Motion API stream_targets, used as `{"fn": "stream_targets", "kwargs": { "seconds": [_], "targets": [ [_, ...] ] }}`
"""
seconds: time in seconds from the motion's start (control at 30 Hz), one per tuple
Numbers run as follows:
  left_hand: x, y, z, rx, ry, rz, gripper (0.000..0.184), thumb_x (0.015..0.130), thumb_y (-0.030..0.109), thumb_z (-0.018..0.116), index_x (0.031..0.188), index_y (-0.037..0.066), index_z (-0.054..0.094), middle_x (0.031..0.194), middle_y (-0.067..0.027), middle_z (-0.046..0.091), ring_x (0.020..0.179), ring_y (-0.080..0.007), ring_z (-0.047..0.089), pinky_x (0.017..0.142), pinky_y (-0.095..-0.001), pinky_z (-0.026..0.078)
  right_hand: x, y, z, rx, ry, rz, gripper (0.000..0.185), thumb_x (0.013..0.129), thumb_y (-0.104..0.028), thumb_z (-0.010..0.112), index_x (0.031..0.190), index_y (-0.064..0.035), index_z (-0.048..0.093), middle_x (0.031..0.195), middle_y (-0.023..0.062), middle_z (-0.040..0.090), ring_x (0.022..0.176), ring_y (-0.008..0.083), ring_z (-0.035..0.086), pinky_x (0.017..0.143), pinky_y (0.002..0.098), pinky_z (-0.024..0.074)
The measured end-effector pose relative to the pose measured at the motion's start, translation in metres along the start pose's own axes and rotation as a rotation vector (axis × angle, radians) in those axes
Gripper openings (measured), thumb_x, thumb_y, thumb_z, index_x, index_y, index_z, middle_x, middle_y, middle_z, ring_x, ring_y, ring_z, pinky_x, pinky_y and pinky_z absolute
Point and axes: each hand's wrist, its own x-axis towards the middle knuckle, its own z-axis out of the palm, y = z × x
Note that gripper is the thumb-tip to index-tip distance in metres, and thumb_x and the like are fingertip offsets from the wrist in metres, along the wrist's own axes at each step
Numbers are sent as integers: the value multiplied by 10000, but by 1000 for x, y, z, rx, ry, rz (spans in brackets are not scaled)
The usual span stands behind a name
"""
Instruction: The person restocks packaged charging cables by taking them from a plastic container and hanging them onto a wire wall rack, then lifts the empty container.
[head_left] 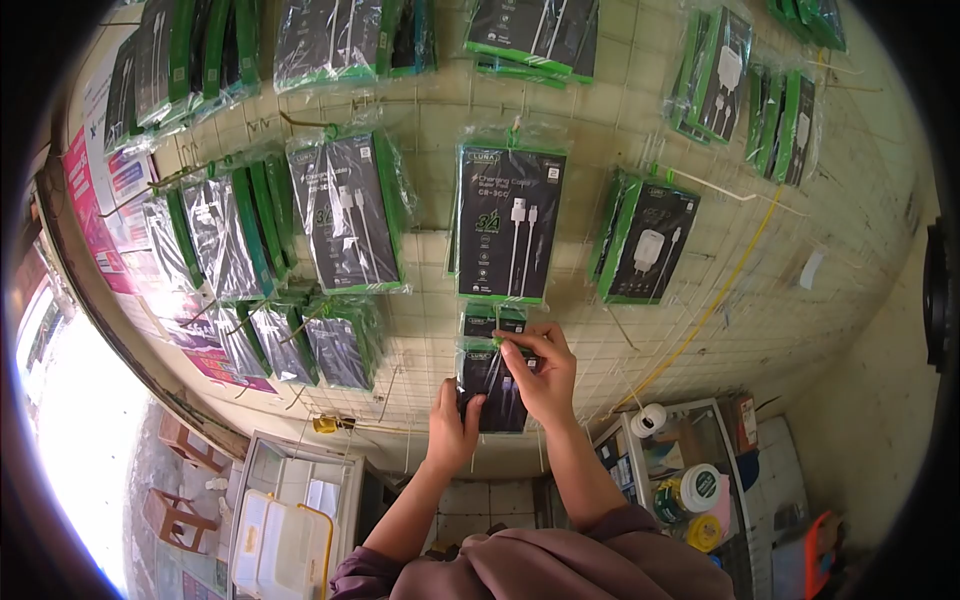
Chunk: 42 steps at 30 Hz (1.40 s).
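Observation:
A black and green charging cable box (493,400) in clear plastic hangs low at the middle of the wire grid. My left hand (454,424) grips its left edge, fingers behind and thumb in front. Up at the top of that box, my right hand (540,372) pinches the green hang tab (497,342) by the end of a metal hook. Another small box (494,320) shows just behind, partly covered by my right fingers. Directly above hangs a larger charging cable box (510,225), apart from both hands.
Packaged cables (345,215) and charger boxes (650,240) hang on hooks along the wire grid (600,130). Bare hook ends stick out around them. Below stand a glass case (735,490) with jars (690,490) at right and a clear plastic container (280,550) at left.

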Motion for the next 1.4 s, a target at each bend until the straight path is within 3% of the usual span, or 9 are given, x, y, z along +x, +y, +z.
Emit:
{"fn": "stream_targets", "kwargs": {
  "seconds": [0.33, 0.4, 0.5, 0.6, 0.7, 0.8, 0.9, 1.17, 1.4],
  "targets": [
    [10, -16, 13, -29, 63, 32, 287, 959, 154, 626, 1088, -66, 493, 851, -252, 549, 713, -455, 519, 638, -482, 424, 10, 48, -3, -181, 85, -151, 100, 862, -54, 746, 952, -12, 745, 905, 62, 558, 804, 149, 588, 734, 281, 488],
    [17, -19, 18, 11, 69, 3, 273, 967, 173, 615, 1060, -62, 512, 867, -236, 576, 731, -379, 560, 667, -432, 444, 15, 50, 0, -263, 114, -169, 105, 855, -50, 749, 956, -21, 747, 910, 69, 563, 807, 160, 597, 730, 286, 491],
    [28, -25, 24, 2, 85, -2, 316, 955, 185, 641, 1111, -55, 505, 909, -231, 600, 773, -382, 583, 690, -439, 459, 21, 60, 3, -400, 156, -249, 134, 843, -52, 763, 977, -46, 754, 927, 85, 572, 803, 188, 614, 711, 303, 500],
    [30, -32, 30, -40, 110, -54, 379, 931, 217, 687, 1138, -31, 490, 970, -218, 595, 854, -405, 617, 726, -461, 488, 22, 75, 6, -397, 183, -278, 195, 835, -59, 769, 1026, -53, 732, 959, 90, 591, 864, 219, 608, 755, 332, 497],
    [23, -41, 29, -20, 137, -49, 399, 909, 208, 710, 1161, -10, 490, 1059, -191, 590, 951, -373, 620, 759, -440, 518, 13, 83, 4, -568, 178, -401, 357, 821, -79, 784, 1152, -52, 653, 1076, 121, 579, 1024, 284, 563, 887, 392, 459],
    [0, -54, 14, 64, 177, -60, 408, 882, 192, 733, 1164, 4, 505, 1118, -178, 568, 1024, -344, 609, 783, -424, 541, -11, 78, 11, -580, 326, -316, 579, 795, -136, 814, 1278, -24, 513, 1280, 184, 472, 1207, 375, 426, 1027, 476, 340],
    [-40, -65, -28, 80, 144, -161, 402, 862, 173, 743, 1158, 13, 521, 1116, -162, 567, 1044, -326, 608, 798, -408, 553, -59, 78, 26, -569, 370, -406, 495, 810, -124, 793, 1220, -26, 533, 1281, 209, 465, 1194, 393, 431, 1009, 484, 351],
    [-205, -119, -175, 291, 362, -551, 248, 865, 127, 684, 1070, 30, 585, 1018, -149, 592, 951, -296, 623, 761, -394, 535, -204, 60, 125, -450, -174, -235, 389, 836, -152, 754, 1157, -46, 560, 1280, 200, 469, 1187, 356, 434, 987, 455, 355],
    [-373, -142, -276, 531, 539, -999, 281, 850, 125, 683, 1088, 12, 587, 1071, -183, 598, 1010, -352, 605, 877, -435, 499, -297, 61, 250, -214, -596, -154, 294, 858, -196, 722, 1117, -100, 623, 1272, 131, 534, 1146, 320, 490, 981, 450, 336]
  ]
}}
